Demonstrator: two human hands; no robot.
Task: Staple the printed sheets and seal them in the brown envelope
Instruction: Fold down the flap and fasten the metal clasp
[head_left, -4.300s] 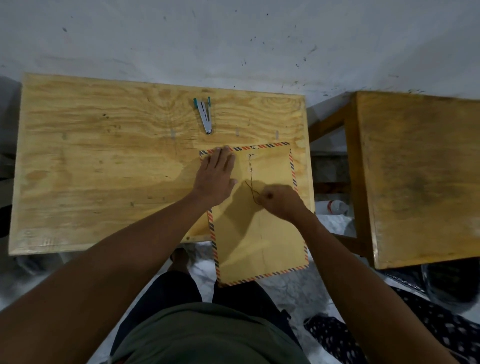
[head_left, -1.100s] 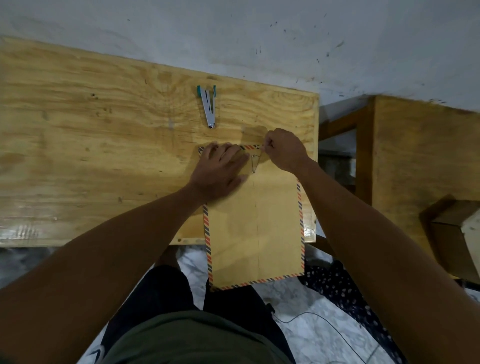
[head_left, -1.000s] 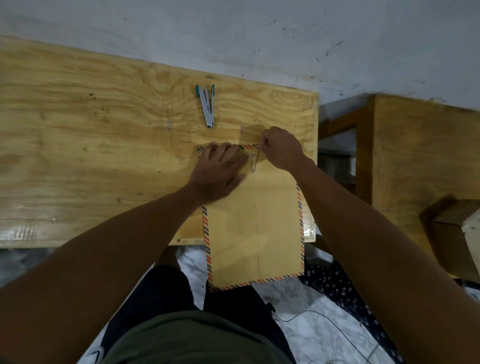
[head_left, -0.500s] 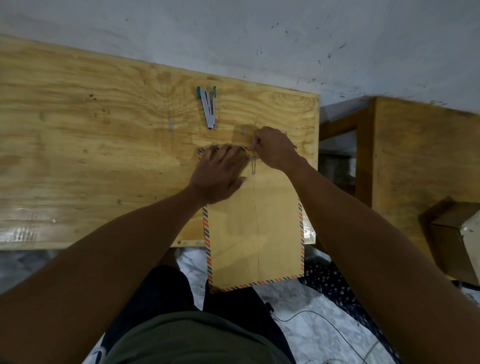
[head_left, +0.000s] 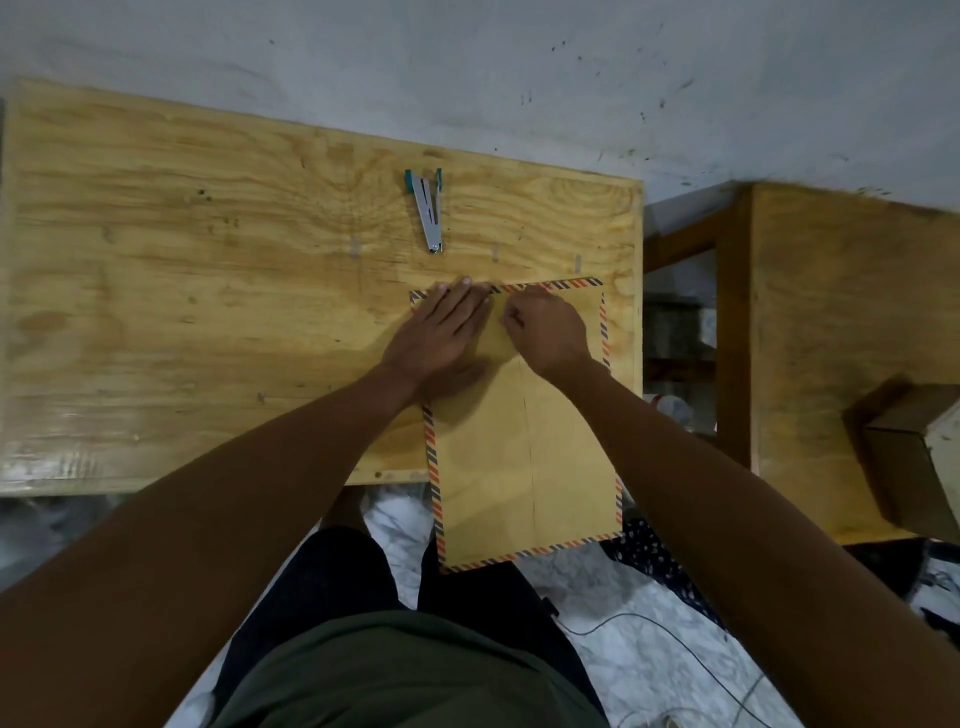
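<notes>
The brown envelope (head_left: 519, 457) with a striped border lies flap-end away from me on the plywood table (head_left: 208, 270), its near end hanging over the table's front edge. My left hand (head_left: 441, 332) lies flat on its top left corner, fingers together, pressing it down. My right hand (head_left: 545, 332) is closed just beside it at the top middle, fingertips pinched where the thin closure string sits; the hand hides the string. The printed sheets are not in sight. The grey stapler (head_left: 428, 213) with teal ends lies beyond the envelope, untouched.
A second wooden table (head_left: 841, 322) stands to the right across a narrow gap. A cardboard box (head_left: 914, 457) sits at its near right. A thin cable (head_left: 649, 639) runs over the marble floor by my legs. The wall is close behind the table.
My right hand drew the string from the envelope's middle up to its top edge, then came back left and down beside my left hand. The envelope and stapler stayed put.
</notes>
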